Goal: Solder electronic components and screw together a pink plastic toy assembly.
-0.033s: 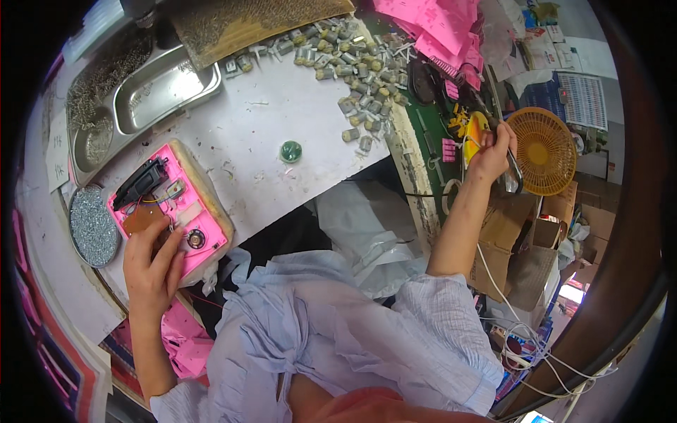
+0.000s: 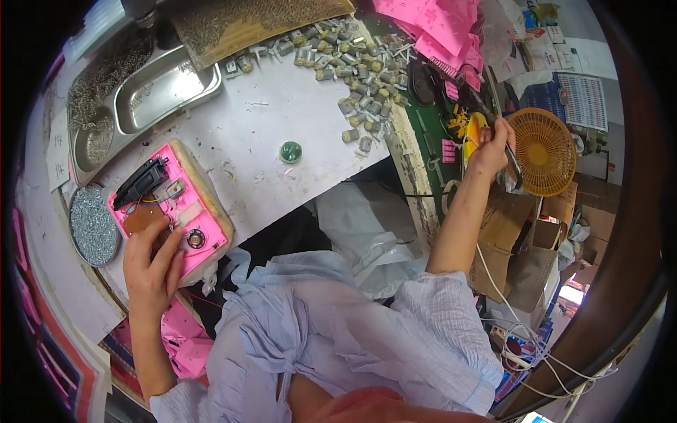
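Observation:
My left hand (image 2: 149, 261) rests on a pink plastic casing (image 2: 214, 210) at the left, its fingertips pinched together by the wires and the brown circuit board (image 2: 143, 218). What lies between the fingertips is too small to make out. Inside the casing are a black battery box (image 2: 141, 182), a small motor (image 2: 175, 188) and a round speaker (image 2: 195, 239). Over at the right, my right hand (image 2: 493, 151) is closed round a dark long-handled tool (image 2: 517, 173), whose exact kind does not show. It is beside a yellow object (image 2: 472, 134).
Small motors (image 2: 360, 92) lie heaped at the back. A steel tray (image 2: 166, 92) of screws and a round dish of small metal parts (image 2: 95, 225) stand left. A green pot (image 2: 290, 151) sits mid-table. An orange basket (image 2: 541, 151) and cardboard boxes (image 2: 504, 247) are right.
My right hand has shifted very slightly and turned a little with the dark tool. My left hand and the pink casing have stayed in place.

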